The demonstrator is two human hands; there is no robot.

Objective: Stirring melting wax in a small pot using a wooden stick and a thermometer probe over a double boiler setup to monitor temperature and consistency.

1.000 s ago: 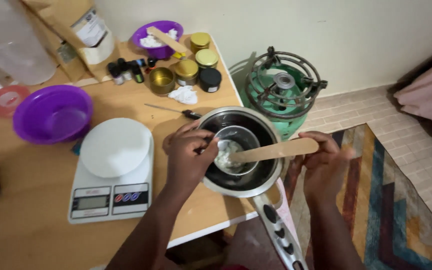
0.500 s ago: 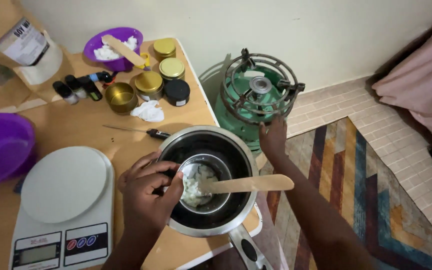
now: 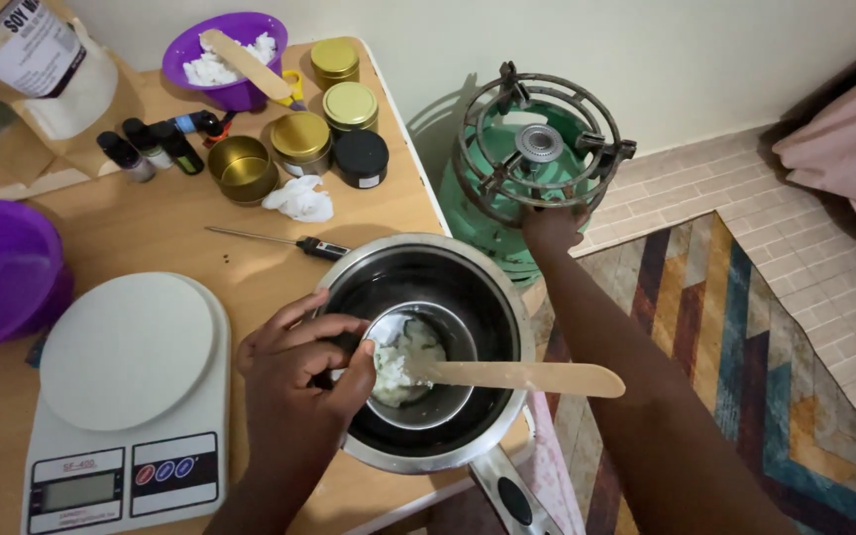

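The left hand [image 3: 299, 381] grips the rim of the small inner pot [image 3: 418, 372] (holding white wax and a wooden stirrer [image 3: 527, 377]). The right hand [image 3: 550, 226], fingers curled, touches the gas burner [image 3: 537, 159] beyond it.

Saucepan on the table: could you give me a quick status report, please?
Left hand gripping the small inner cup inside the saucepan. Right hand on the green gas burner. Wooden stick resting in white wax; nothing in the way.
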